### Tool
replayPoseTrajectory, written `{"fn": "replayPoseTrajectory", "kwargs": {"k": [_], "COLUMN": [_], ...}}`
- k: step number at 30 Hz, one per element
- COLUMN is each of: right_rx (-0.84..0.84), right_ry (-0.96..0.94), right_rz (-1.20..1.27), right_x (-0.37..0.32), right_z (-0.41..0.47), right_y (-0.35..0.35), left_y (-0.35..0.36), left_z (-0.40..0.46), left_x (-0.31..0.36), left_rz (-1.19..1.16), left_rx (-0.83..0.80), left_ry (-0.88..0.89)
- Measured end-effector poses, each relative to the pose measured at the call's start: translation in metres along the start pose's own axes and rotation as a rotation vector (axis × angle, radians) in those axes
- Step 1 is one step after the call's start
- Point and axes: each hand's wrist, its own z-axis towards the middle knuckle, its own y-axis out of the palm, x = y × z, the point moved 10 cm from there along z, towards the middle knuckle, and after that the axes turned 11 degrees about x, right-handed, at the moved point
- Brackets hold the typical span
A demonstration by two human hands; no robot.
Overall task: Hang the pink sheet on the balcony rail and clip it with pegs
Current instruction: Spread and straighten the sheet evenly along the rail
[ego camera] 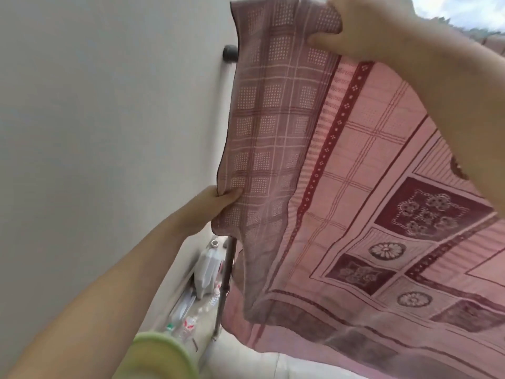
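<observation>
The pink sheet (369,165), patterned with maroon borders and flower squares, hangs spread across the right of the head view. Its left end is folded back and shows a checked, dotted underside. My left hand (210,206) pinches the lower edge of that folded end. My right hand (352,31) grips the top of the sheet near the upper edge of the view. The balcony rail's dark end cap (230,52) sticks out by the wall, and a dark post (226,274) runs down below the sheet. The rest of the rail is hidden by cloth. No pegs are in view.
A plain white wall (95,119) fills the left side. On the floor by the post stand a white plastic jug (207,269) and several clear bottles (188,324). A green sleeve (161,354) shows at the bottom. Sky and greenery (459,12) lie beyond the rail.
</observation>
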Motion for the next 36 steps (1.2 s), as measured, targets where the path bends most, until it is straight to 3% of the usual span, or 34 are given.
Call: {"fn": "replayPoseTrajectory", "kwargs": {"k": [2,4,6,9,11,14,16,18,20,25,30,32,36], "right_rx": [-0.074,-0.075,-0.017,0.085,0.102,0.098,0.059,0.029,0.041,0.054,0.109,0.061,0.000], "right_ry": [0.076,0.099,0.045,-0.054,-0.072,-0.073,-0.094,-0.122,-0.131,-0.151,-0.085,-0.101,-0.131], "right_rz": [0.218,0.267,0.101,-0.086,-0.039,0.050,0.025,-0.050,-0.083,-0.112,-0.158,-0.185,-0.173], "right_x": [-0.001,-0.006,-0.010,-0.015,-0.014,-0.005,-0.008,-0.010,-0.011,-0.037,-0.029,-0.024,-0.009], "right_z": [-0.003,-0.007,-0.012,-0.018,-0.018,-0.014,-0.018,-0.027,-0.035,-0.045,-0.043,-0.038,-0.034], "right_y": [0.009,0.004,-0.007,-0.017,-0.023,-0.023,-0.018,-0.009,-0.007,-0.012,-0.029,-0.024,-0.022], "left_y": [-0.015,-0.035,-0.051,-0.051,-0.035,-0.012,-0.009,-0.014,-0.021,-0.031,-0.024,-0.027,-0.026], "left_z": [-0.003,-0.007,-0.012,-0.017,-0.015,0.000,0.013,0.024,0.026,0.029,0.039,0.046,0.049], "left_x": [-0.003,-0.014,-0.027,-0.030,-0.001,0.084,0.130,0.147,0.135,0.069,-0.003,-0.008,0.047], "left_rz": [0.034,0.076,0.143,0.256,0.150,-0.148,-0.132,0.065,0.248,0.415,0.519,0.463,0.028], "left_rx": [0.079,0.202,0.300,0.287,0.181,0.042,0.124,0.292,0.402,0.418,0.405,0.399,0.308], "left_ry": [0.001,-0.019,-0.047,-0.070,-0.032,0.162,0.264,0.358,0.420,0.388,0.205,0.158,0.194]}}
